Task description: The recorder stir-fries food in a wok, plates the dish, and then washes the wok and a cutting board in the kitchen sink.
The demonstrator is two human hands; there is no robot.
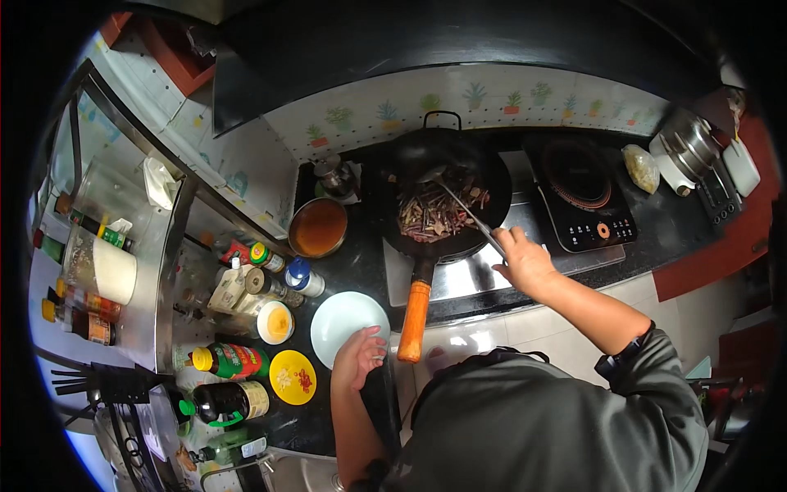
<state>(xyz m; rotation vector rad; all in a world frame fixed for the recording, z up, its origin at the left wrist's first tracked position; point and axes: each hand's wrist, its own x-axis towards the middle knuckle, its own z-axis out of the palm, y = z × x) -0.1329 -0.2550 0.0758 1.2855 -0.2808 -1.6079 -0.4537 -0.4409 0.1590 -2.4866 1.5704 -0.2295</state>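
Note:
My right hand (527, 261) grips the handle of a metal spatula (458, 198), whose blade rests among the food in a black wok (492, 215). Thin, dark purplish strips and lighter pieces of food (433, 215) lie heaped in the wok. The wok's wooden handle (414, 321) points toward me, and no hand is on it. My left hand (361, 355) is at the near rim of a pale, empty bowl (341, 313), its fingers partly curled and apart. Whether those fingers touch the bowl is hard to tell.
A yellow plate (293, 393) bears chopped garlic and red chili. Behind the pale bowl stands a metal bowl of brownish liquid (318, 227). Seasoning bottles (237, 360) line the left counter. An induction cooker (581, 190) sits right of the wok; a range hood (455, 43) hangs above.

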